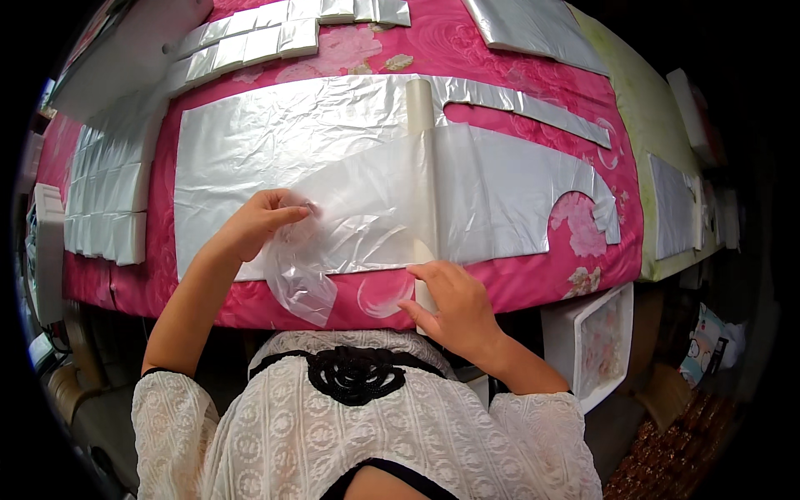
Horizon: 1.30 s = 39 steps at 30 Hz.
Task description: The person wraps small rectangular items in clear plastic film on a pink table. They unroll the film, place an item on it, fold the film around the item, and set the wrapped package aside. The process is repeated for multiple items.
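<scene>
Left grip (258, 218) pinching clear film (302, 279) draping below, right grip (454, 304) over pale strip (420, 104), whether clamped unclear

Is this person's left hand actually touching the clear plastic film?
Touching: the head view shows the left hand pinching the clear plastic film between thumb and fingers.

We see thin plastic in the sheets (242, 158) before us, silvery-white, glossy and finely crinkled, and in the film (304, 283), clear, flimsy and rumpled with bright highlights. The long bar (420, 108) looks smooth and pale; whether it is wood or plastic we cannot tell. Under them we have a pink cover (525, 290) of printed cloth, smooth with a soft sheen. The folded bundles (108, 200) are shiny plastic, our blouse (333, 442) rough, openwork-patterned cloth, the white bin (567, 333) smooth, hard-looking plastic.
</scene>
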Each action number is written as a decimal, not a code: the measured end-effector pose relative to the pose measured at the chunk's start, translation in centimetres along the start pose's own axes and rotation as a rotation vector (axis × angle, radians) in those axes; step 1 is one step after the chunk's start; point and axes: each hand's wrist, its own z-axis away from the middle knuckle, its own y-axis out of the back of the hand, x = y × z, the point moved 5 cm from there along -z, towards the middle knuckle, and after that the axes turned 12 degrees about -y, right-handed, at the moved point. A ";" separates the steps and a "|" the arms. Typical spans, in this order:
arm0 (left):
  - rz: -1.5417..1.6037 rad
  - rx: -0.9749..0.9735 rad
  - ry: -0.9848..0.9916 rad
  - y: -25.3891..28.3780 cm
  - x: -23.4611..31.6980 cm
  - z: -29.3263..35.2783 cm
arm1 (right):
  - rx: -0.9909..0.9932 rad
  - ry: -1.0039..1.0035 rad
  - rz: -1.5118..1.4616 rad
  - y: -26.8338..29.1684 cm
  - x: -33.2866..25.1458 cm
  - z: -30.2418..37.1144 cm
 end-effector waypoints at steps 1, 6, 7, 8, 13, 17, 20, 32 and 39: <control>-0.055 0.016 -0.007 1.7 -0.1 0.4 | 0.053 -0.041 0.091 0.2 0.7 0.4; -0.209 -0.055 0.096 3.4 -0.2 2.3 | 0.048 -0.085 0.038 -0.1 0.8 0.0; -0.235 -0.015 0.045 2.5 -0.1 2.2 | 0.049 -0.045 0.017 -0.4 0.4 -0.6; -0.255 0.000 0.030 2.0 -0.4 2.2 | 0.049 -0.006 -0.005 -0.9 -0.2 -1.2; -0.289 0.010 -0.041 0.7 -1.8 1.2 | 0.018 0.111 -0.071 -2.9 -2.5 -4.2; -0.110 0.002 -0.111 -0.4 -0.8 1.4 | -0.039 0.071 -0.141 -4.2 -2.9 -5.5; 0.050 -0.061 -0.168 -2.3 -0.3 1.6 | -0.079 -0.009 -0.205 -4.6 -3.3 -6.2; 0.075 -0.023 -0.013 -2.1 -1.6 0.6 | -0.052 -0.416 -0.889 2.7 8.2 -5.5; 0.143 0.109 -0.021 -0.5 -1.9 0.5 | 0.606 -0.784 -0.307 20.2 27.7 2.5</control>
